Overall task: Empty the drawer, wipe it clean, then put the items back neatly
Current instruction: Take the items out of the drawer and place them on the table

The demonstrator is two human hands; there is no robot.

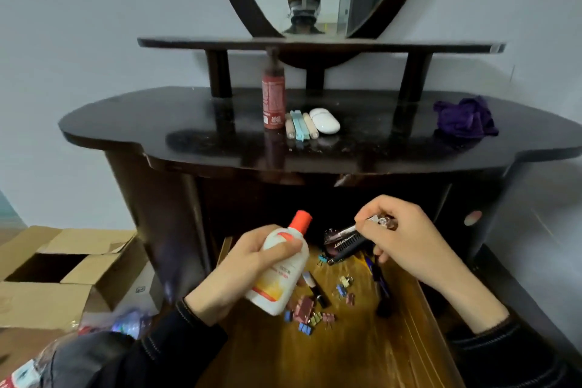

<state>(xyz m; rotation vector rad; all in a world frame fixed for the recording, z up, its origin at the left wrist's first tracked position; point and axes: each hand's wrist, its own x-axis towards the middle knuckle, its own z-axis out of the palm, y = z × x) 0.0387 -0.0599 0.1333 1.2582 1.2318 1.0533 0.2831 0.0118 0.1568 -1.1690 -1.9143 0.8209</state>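
Open drawer [362, 356] of a dark dressing table, partly emptied; its wooden floor runs from under the tabletop [189, 116] towards the viewer. Loose binder clips [310, 315] lie scattered near the middle of the floor, a lipstick tube [318, 291] just beyond them, and a dark pen [381, 287] along the right edge. The left hand [239, 271] is wrapped round a white bottle [280, 274] with a red cap, held tilted above the drawer's left edge. The right hand [406, 239], fingers curled, holds a dark comb-like piece [346, 242] and what appears to be a small glass vial [382, 222] above the far right corner. Risk: the right hand carries two things in one loose-looking grip, so either may slip and fall back among the clips; the many small clips may also be overlooked or spilled over the drawer's edge when gathered. The drawer lies directly below both hands, its remaining contents between and nearer than them. On the tabletop stand a red bottle [273, 98] near the back edge and a purple cloth [466, 118] towards the right end.
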